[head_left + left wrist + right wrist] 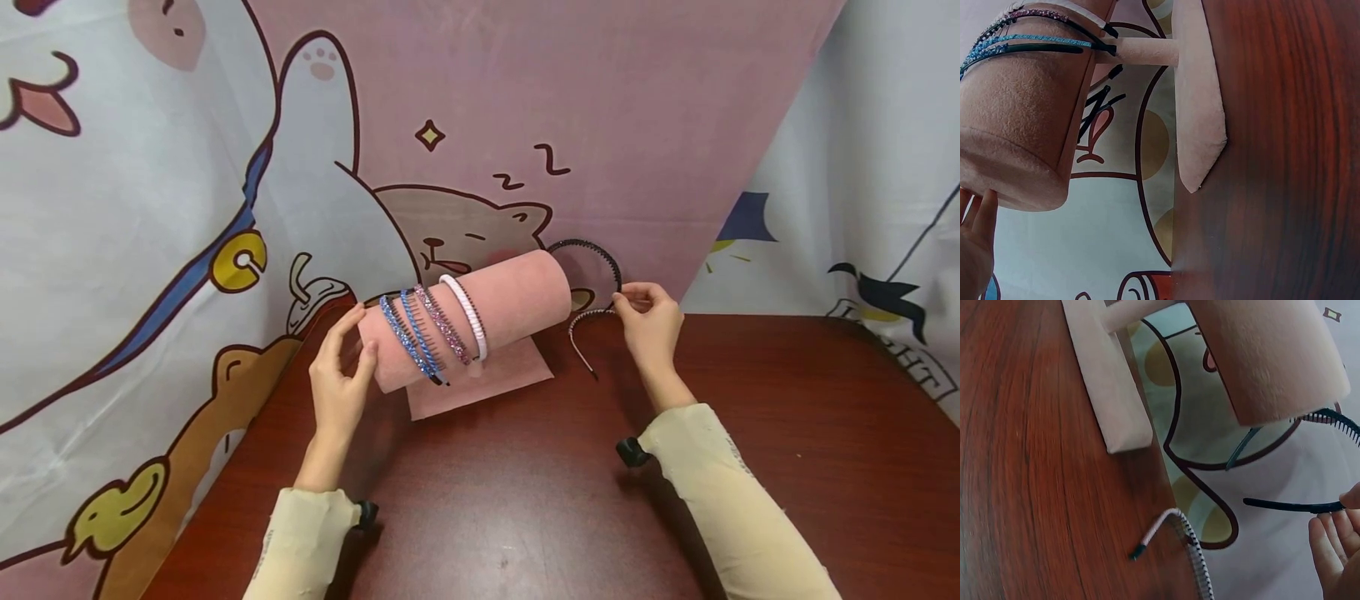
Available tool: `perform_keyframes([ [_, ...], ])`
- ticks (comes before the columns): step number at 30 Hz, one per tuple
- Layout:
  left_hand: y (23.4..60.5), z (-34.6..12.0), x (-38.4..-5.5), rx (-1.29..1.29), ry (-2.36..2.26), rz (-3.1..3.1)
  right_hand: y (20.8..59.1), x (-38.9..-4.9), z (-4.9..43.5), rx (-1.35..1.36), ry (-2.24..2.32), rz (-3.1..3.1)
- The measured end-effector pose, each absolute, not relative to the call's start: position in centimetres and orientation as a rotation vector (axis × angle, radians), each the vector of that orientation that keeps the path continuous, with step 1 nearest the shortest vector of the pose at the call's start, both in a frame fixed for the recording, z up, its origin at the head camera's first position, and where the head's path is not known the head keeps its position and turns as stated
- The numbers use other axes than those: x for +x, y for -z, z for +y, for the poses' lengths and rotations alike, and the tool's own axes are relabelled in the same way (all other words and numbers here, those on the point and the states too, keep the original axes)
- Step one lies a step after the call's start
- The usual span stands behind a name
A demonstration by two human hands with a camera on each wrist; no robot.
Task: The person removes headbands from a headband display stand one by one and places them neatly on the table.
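A pink plush headband stand (517, 292) lifts a thick horizontal roll over its flat base (480, 387). Round the roll's left half sit a glittery blue headband (405, 337), a thinner blue one (422, 333), a pink glitter one (442, 325) and a white one (467, 317). My left hand (341, 375) holds the roll's left end, fingertips and thumb at its rim. Just off the right end, my right hand (651, 325) pinches a black toothed headband (603, 250) near one tip; its other side runs behind the roll.
Below my right hand, a pale headband with dark teeth (573, 337) stands on the dark red wooden table (510, 492). Cartoon-printed cloth (637, 108) hangs right behind the table and along its left side.
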State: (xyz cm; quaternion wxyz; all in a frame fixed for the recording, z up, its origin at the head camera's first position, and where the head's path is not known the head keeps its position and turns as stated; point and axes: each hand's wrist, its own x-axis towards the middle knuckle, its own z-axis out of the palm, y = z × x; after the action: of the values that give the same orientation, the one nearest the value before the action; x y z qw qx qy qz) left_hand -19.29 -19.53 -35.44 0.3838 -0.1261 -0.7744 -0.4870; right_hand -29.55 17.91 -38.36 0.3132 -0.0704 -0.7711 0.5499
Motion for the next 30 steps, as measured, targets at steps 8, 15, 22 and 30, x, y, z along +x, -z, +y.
perform_keyframes([
  [8,35.3,-19.6,-19.2,-0.325,1.238,-1.972,38.4,-29.2,19.5,-0.219,-1.442,-2.052],
  [15,35.4,-19.6,-19.2,-0.323,1.235,-1.972,38.8,-28.8,20.8,-0.257,-1.414,-2.085],
  [22,35.4,-19.5,-19.3,-0.318,1.219,-1.976,38.8,-28.5,22.0,-0.26,-1.394,-2.08],
  [30,35.4,-19.5,-19.2,-0.325,1.228,-1.977,38.8,-28.3,22.8,-0.28,-1.389,-2.081],
])
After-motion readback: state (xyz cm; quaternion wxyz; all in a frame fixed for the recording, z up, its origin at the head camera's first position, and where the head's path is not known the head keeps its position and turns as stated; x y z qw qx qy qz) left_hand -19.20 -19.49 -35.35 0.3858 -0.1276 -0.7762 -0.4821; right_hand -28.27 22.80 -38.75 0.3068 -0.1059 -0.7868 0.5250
